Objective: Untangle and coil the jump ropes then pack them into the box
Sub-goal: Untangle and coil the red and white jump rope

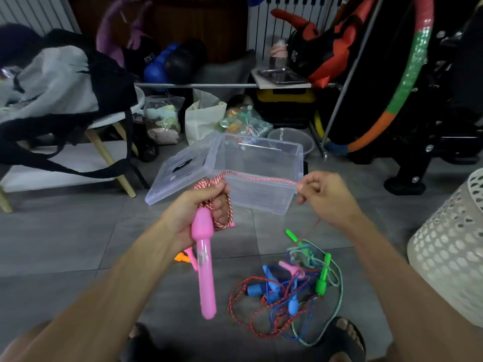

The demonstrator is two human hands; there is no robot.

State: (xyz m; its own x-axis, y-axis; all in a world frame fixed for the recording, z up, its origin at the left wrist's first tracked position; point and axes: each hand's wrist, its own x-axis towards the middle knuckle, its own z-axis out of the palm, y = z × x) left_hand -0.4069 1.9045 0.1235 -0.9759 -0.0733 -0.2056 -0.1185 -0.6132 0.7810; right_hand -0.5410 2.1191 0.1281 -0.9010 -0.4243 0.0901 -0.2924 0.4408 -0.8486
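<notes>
My left hand (pixel 194 209) grips several coiled loops of a red-and-white jump rope (pixel 261 177), and its pink handle (pixel 205 267) hangs down from my palm. From that coil the rope stretches to my right hand (pixel 325 195), which pinches it between thumb and fingers, then drops thinly to the floor. Behind both hands stands an open clear plastic box (pixel 264 165) with nothing visible inside. A tangled pile of jump ropes (pixel 295 283) with blue, green and pink handles lies on the tiled floor below my right forearm.
The box's clear lid (pixel 180 173) leans against its left side. A pink and orange handle (pixel 187 256) lies on the floor behind my left wrist. A white perforated basket (pixel 449 246) stands at right, a chair with bags at left, gym gear behind.
</notes>
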